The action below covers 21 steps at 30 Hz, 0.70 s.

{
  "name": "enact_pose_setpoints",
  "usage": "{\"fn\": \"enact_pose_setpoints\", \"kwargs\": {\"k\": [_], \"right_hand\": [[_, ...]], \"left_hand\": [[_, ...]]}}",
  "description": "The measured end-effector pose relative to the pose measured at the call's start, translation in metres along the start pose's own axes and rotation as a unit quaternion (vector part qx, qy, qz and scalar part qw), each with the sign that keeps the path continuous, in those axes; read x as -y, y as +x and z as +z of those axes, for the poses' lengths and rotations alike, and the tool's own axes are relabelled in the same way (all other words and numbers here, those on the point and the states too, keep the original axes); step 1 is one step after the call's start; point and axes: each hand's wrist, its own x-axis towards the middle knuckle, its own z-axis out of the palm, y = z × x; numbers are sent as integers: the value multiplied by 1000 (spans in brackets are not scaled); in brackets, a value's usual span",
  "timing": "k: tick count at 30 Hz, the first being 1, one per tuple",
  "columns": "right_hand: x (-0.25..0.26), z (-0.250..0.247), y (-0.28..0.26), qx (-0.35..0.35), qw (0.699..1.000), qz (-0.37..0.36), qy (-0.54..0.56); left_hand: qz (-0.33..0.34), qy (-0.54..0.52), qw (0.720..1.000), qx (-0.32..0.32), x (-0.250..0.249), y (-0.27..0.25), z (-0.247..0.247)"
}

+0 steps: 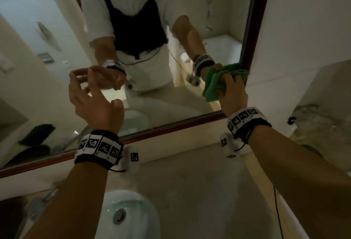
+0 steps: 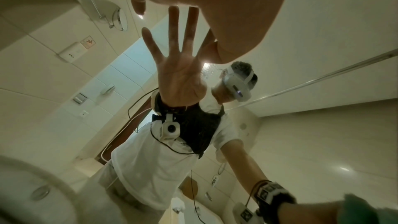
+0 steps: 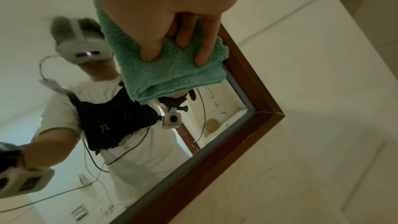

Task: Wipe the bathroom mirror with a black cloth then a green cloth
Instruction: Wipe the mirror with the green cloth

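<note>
The wood-framed mirror (image 1: 254, 30) hangs above the counter. My right hand (image 1: 232, 89) grips a bunched green cloth (image 1: 214, 85) and presses it on the glass beside the frame's right edge, near the lower right corner. In the right wrist view its fingers (image 3: 202, 54) dig into the green cloth (image 3: 172, 74) next to the frame (image 3: 254, 91). My left hand (image 1: 91, 96) is raised before the glass with relaxed, spread fingers and holds nothing; the left hand (image 2: 215, 6) fills the top of its wrist view. A black cloth (image 1: 38, 131) shows reflected at the mirror's lower left.
A white sink basin (image 1: 131, 219) sits in the beige counter (image 1: 190, 181) below my arms, with a chrome faucet (image 1: 47, 195) to its left. Clear wrapped items (image 1: 313, 125) stand on the counter at the right, against the white wall.
</note>
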Motion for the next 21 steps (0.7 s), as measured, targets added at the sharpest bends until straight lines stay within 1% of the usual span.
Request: {"fn": "enact_pose_setpoints", "kwargs": {"k": [6, 9, 13, 18, 21], "right_hand": [[-7, 9, -4, -2, 1000, -3, 4], [2, 19, -13, 21, 999, -33, -13], [40, 44, -32, 46, 994, -93, -37], [90, 82, -58, 42, 989, -139, -21], [118, 103, -74, 40, 987, -153, -6]], "left_hand": [[-6, 7, 1000, -4, -3, -3, 1], [-4, 5, 1000, -6, -2, -2, 3], [22, 0, 1000, -16, 6, -1, 1], [101, -5, 994, -38, 36, 3, -5], [101, -8, 994, -46, 54, 2, -10]]}}
